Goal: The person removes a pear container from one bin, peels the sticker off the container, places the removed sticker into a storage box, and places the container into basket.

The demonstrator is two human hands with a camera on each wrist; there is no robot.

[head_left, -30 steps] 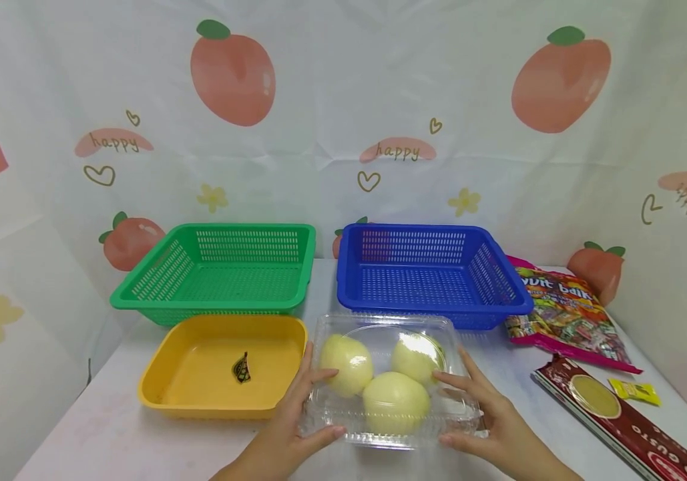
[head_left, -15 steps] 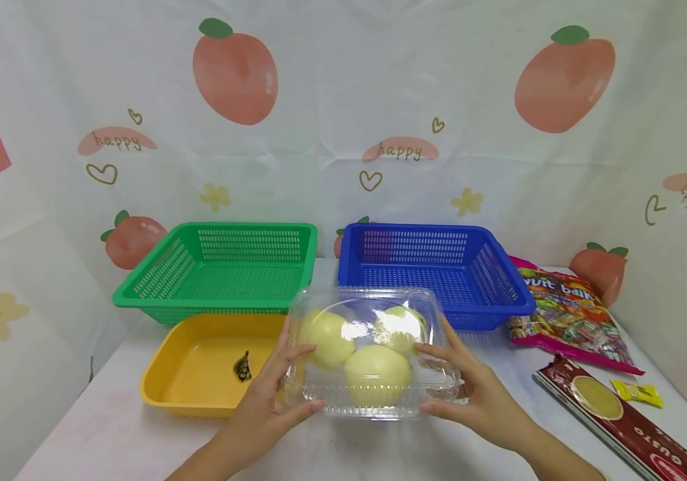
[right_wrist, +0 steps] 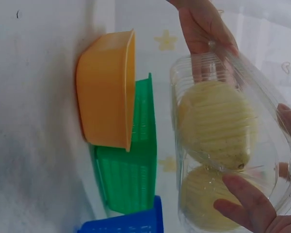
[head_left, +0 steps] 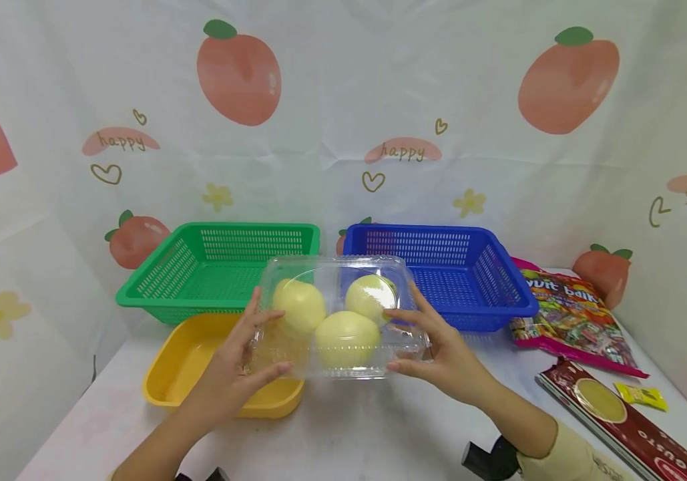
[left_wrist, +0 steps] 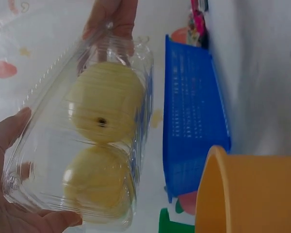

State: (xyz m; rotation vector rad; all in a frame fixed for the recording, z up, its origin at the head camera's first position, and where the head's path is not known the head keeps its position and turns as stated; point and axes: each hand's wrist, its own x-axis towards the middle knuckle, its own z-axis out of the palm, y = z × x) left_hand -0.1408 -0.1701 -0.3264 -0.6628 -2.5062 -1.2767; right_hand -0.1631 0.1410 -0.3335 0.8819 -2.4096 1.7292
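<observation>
A clear plastic clamshell box (head_left: 334, 267) with three pale yellow round fruits (head_left: 348, 339) inside is held up off the table in the head view. My left hand (head_left: 232, 364) grips its left side, thumb along the front edge and fingers at the side. On the other side my right hand (head_left: 448, 354) holds it the same way. Both wrist views show the box's underside well apart from the table. Behind the box, the yellow basin (head_left: 165, 377) is partly covered, and the small dark wrapper seen in it earlier is hidden.
A green basket (head_left: 217, 287) and a blue basket (head_left: 463, 287) stand at the back. To the right lie a candy bag (head_left: 571, 317), a long dark red packet (head_left: 625, 421) and a small yellow wrapped sweet (head_left: 640, 395).
Both hands have raised the box of fruits and carried it left and away from me, so it now overlaps the yellow basin and both baskets in the head view.
</observation>
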